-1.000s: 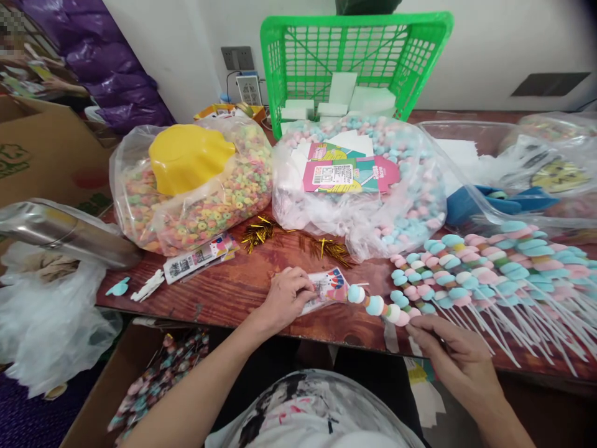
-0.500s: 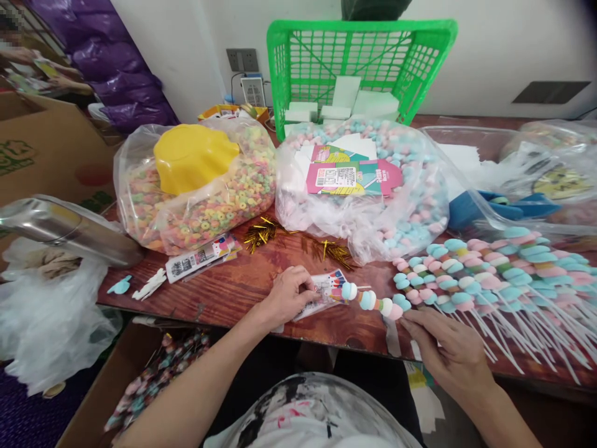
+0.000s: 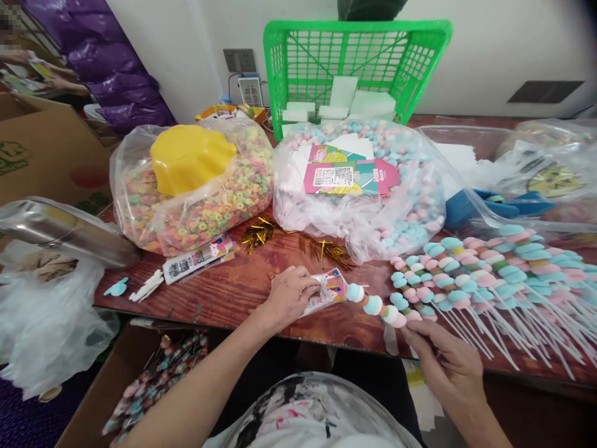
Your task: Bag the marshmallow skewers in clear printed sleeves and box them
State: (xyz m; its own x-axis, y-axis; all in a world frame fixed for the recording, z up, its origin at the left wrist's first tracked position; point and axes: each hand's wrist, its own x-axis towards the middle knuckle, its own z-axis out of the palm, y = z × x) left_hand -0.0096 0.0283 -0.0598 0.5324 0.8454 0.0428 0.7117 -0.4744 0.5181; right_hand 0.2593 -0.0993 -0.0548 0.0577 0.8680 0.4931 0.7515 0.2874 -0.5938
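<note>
Near the front edge of the surface (image 3: pixel 242 286), the right hand (image 3: pixel 448 367) pinches the stick of a marshmallow skewer (image 3: pixel 377 306), holding it low with the tip pointing left at a small printed packet (image 3: pixel 332 287). The left hand (image 3: pixel 291 294) has its grip clasped on that packet, seemingly to steady its mouth. More skewers (image 3: pixel 494 274) lie piled to the right.

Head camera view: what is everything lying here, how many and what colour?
candy skewer: one, blue, white and pink, in the right hand
printed packet: one, white with colours, table front, under left hand
skewer pile: many, pastel, table's right side
ring-sweets bag: one, clear, multicolour filling, back left
bowl: one, yellow, on top of the ring-sweets bag
marshmallow bag: one, clear, pink and blue filling, centre
basket: one, green, tipped up at the back
twist ties: two heaps, gold, mid-table
table: one, brown wood, under everything
left hand: one, pinching the printed packet
right hand: one, gripping the candy skewer
</note>
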